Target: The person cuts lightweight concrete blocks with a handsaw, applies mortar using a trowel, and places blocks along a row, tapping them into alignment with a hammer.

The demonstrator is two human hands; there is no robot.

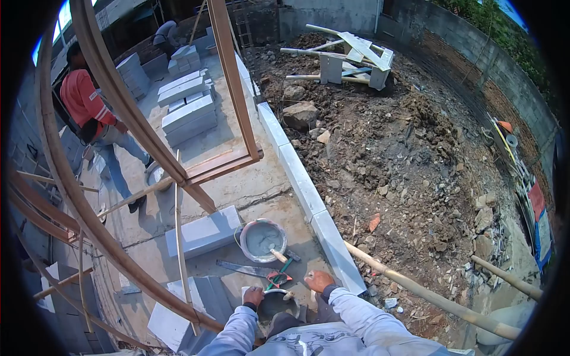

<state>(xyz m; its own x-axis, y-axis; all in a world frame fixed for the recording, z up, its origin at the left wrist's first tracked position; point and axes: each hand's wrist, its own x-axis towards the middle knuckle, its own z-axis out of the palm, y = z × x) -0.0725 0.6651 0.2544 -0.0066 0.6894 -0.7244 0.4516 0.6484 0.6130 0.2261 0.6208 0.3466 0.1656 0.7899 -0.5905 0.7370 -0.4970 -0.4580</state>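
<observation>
My left hand (254, 296) is closed at the left side of a small bucket (279, 304) of grey mortar in front of me; what its fingers hold is too small to make out. A short light-coloured handle (289, 295) sticks out over that bucket's rim. My right hand (319, 280) is curled closed beside the near end of a row of pale blocks (335, 252); its grip is hidden. Ahead stands a larger bucket (243, 242) of wet grey mortar with a wooden handle (278, 256) leaning in it. A handsaw (246, 269) and a green-handled tool (279, 274) lie between the buckets.
Wooden frames (127, 124) and bamboo poles (181, 249) rise at left. Pale blocks (205, 230) lie on the concrete floor, with a stack (189, 118) beyond. A co-worker in red (83, 98) stands left; another person (166, 34) bends far back. Rubble (398, 160) covers the right side.
</observation>
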